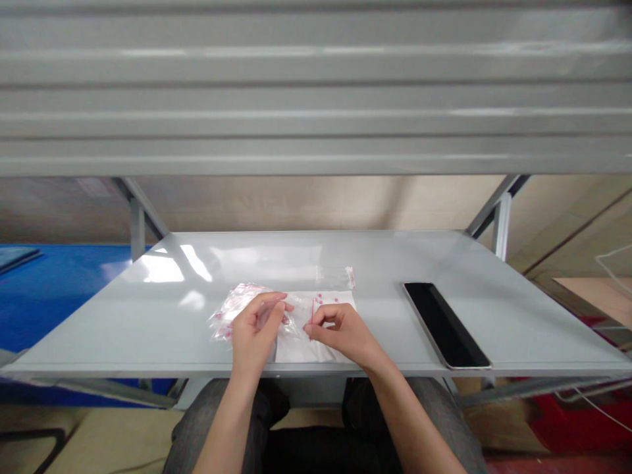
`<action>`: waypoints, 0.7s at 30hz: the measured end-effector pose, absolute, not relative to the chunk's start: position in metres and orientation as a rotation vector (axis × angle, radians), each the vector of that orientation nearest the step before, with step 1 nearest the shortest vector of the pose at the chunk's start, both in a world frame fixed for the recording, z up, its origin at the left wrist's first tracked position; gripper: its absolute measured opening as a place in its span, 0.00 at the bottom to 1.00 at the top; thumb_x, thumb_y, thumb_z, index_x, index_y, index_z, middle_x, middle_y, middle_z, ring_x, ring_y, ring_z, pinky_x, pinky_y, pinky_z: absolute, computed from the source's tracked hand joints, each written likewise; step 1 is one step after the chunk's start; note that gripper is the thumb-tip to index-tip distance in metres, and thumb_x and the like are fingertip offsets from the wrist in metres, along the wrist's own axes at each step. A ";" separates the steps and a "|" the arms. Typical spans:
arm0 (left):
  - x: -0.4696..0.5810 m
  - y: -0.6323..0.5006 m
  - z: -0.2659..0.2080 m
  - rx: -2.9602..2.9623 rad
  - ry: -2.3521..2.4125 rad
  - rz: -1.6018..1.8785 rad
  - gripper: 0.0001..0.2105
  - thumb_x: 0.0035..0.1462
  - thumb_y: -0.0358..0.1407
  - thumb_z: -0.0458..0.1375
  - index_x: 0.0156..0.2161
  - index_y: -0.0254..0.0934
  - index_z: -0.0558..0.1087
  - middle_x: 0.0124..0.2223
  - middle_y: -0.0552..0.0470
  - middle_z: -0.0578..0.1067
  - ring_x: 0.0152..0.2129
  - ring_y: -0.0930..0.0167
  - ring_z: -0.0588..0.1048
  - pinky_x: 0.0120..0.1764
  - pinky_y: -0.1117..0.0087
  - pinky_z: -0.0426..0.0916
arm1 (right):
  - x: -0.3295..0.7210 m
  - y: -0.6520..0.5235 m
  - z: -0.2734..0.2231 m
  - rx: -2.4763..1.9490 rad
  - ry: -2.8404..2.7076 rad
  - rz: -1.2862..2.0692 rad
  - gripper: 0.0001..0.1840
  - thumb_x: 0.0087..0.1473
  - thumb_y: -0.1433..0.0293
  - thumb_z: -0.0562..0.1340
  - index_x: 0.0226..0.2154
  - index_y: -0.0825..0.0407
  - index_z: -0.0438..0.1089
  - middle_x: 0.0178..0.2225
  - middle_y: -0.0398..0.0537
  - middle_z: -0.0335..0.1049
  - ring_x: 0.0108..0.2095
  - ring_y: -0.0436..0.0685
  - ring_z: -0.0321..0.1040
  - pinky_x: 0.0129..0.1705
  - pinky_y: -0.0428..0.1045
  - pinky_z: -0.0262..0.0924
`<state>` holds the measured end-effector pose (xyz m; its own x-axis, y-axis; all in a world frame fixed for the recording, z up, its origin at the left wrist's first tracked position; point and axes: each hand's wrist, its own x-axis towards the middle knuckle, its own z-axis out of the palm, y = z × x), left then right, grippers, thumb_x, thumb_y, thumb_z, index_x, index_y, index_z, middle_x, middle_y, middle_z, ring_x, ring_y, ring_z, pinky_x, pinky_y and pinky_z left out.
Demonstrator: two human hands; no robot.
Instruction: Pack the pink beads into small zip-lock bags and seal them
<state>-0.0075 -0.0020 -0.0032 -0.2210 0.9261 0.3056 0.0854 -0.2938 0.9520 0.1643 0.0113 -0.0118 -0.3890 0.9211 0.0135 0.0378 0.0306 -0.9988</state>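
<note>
My left hand [257,324] is closed round one end of a small clear zip bag [295,322]. With thumb and finger, my right hand [340,330] pinches the same bag at its red seal strip. Beneath both hands lies a white sheet [289,352] with several pink dots near its far edge; I cannot tell whether it is paper or a bag. A loose pile of clear bags with red marks [230,309] rests just left of my left hand and is partly covered by it. Beyond the sheet, another clear zip bag [336,276] lies flat.
On the right of the grey table [380,260] lies a dark-screened tablet or phone [447,326]. A ribbed grey panel [316,99] spans the view above the table, and metal struts [501,224] stand at both back corners. A blue surface [59,289] is at far left.
</note>
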 end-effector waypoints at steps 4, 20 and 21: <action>-0.009 -0.002 -0.006 1.394 1.267 1.581 0.07 0.54 0.37 0.62 0.37 0.36 0.75 0.28 0.52 0.79 0.22 0.74 0.74 0.29 0.74 0.70 | 0.164 0.010 -0.010 -1.018 -1.556 1.449 0.12 0.45 0.62 0.67 0.20 0.53 0.70 0.22 0.43 0.68 0.25 0.50 0.62 0.27 0.46 0.55; -0.007 -0.004 -0.001 1.392 1.323 1.594 0.08 0.52 0.38 0.62 0.35 0.35 0.76 0.27 0.52 0.79 0.20 0.73 0.74 0.27 0.73 0.70 | 0.164 0.007 -0.005 -1.021 -1.606 1.394 0.08 0.47 0.67 0.65 0.20 0.53 0.71 0.23 0.44 0.69 0.27 0.51 0.64 0.26 0.45 0.56; -0.007 -0.004 -0.001 1.390 1.324 1.592 0.08 0.52 0.38 0.62 0.34 0.35 0.76 0.27 0.52 0.79 0.20 0.73 0.74 0.27 0.73 0.70 | 0.163 0.007 -0.005 -1.020 -1.609 1.392 0.09 0.47 0.67 0.65 0.20 0.53 0.71 0.23 0.44 0.69 0.27 0.51 0.64 0.26 0.44 0.56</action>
